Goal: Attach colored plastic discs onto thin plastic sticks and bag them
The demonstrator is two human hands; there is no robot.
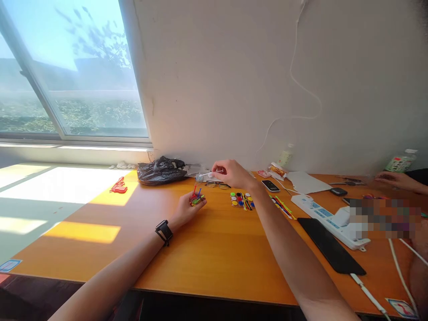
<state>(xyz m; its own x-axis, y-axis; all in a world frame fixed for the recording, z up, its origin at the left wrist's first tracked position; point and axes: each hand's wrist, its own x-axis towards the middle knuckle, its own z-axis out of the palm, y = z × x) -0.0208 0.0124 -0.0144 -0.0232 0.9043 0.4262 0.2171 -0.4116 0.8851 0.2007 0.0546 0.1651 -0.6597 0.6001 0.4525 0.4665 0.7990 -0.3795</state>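
My left hand (187, 208), with a black watch (163, 232) on its wrist, is closed around a small cluster of coloured plastic pieces (194, 200). A red stick and a blue stick (199, 192) rise from it. Above and to the right, my right hand (230, 173) pinches a thin white stick (206, 174) that points left. Its left end is near a clear, pale piece (199, 178) over the cluster; whether they touch I cannot tell. Right of my left hand lie coloured round discs (235, 203) with several sticks on them. More coloured sticks (283, 207) lie beyond my right forearm.
A black plastic bag (162, 170), eyeglasses (217, 184) and a red toy piece (119, 186) lie on the wooden table (214, 258). To the right are a white power strip (326, 218), a black phone (331, 245) with a cable, and another person's hand (397, 180).
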